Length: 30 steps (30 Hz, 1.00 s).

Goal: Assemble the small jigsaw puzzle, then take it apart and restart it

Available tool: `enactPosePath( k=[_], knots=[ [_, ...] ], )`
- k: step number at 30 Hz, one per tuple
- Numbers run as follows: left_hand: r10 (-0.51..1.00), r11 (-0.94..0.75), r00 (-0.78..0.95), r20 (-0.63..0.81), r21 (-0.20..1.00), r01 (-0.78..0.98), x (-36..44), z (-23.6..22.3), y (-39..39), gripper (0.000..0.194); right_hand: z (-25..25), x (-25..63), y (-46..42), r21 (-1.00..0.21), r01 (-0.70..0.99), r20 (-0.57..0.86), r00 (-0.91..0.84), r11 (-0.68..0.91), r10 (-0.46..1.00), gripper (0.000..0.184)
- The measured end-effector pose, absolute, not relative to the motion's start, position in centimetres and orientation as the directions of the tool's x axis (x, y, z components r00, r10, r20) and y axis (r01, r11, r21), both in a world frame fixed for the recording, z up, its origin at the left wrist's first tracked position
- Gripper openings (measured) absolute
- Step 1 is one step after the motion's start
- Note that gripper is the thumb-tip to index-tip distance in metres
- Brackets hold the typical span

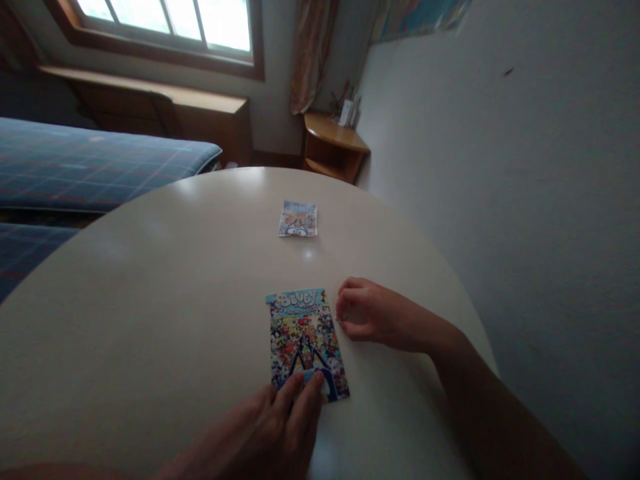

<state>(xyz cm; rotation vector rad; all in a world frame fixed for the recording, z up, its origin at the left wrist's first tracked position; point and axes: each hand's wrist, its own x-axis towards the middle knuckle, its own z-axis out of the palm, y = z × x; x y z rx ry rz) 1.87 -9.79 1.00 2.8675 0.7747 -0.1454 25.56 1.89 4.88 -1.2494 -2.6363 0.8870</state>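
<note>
Left hand [280, 430] is pressing the picture sheet [303, 333] flat at six o'clock; right hand [373, 315] is pinching, can't tell what; they're probably needing stillness next.

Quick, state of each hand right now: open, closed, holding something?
Left hand: open, resting on the near end of the printed sheet.
Right hand: curled beside it; whether it holds anything cannot be told.

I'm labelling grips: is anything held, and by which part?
The left hand rests on the printed sheet, lower end; whether the right hand pinches anything is unclear.
</note>
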Motion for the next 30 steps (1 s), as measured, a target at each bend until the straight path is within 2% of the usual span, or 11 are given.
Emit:
enactPosePath(
  k=[3, 8, 13, 19, 26, 30],
  knots=[
    [0.498, -0.851, 0.859, -0.116, 0.125, 0.510, 1.9, 0.7, -9.9, 0.055, 4.8, 25.6, 1.9, -0.531, 0.692, -0.146, -0.643, 0.489, 0.752, 0.017],
    [0.508, -0.854, 0.860, -0.043, 0.101, 0.510, 1.8, 0.2, -10.0, 0.052, 4.9, 26.0, 2.0, -0.560, 0.687, -0.185, -0.649, 0.464, 0.738, 0.018],
    [0.498, -0.861, 0.865, -0.065, 0.083, 0.502, 1.8, 0.4, -10.0, 0.052, 5.5, 26.3, 2.1, -0.590, 0.680, -0.249, -0.666, 0.436, 0.703, 0.031],
    [0.490, -0.863, 0.865, -0.109, 0.082, 0.499, 2.0, 0.5, -10.0, 0.053, 5.0, 26.8, 2.3, -0.540, 0.742, -0.269, -0.600, 0.398, 0.753, 0.014],
    [0.470, -0.874, 0.875, -0.117, 0.076, 0.480, 2.0, 0.3, -9.6, 0.056, 5.3, 27.4, 2.2, -0.484, 0.820, -0.359, -0.506, 0.307, 0.784, 0.026],
    [0.480, -0.870, 0.872, -0.099, 0.076, 0.487, 2.0, 0.4, -9.7, 0.054, 5.4, 27.5, 2.0, -0.510, 0.784, -0.296, -0.546, 0.353, 0.784, 0.022]
  ],
)
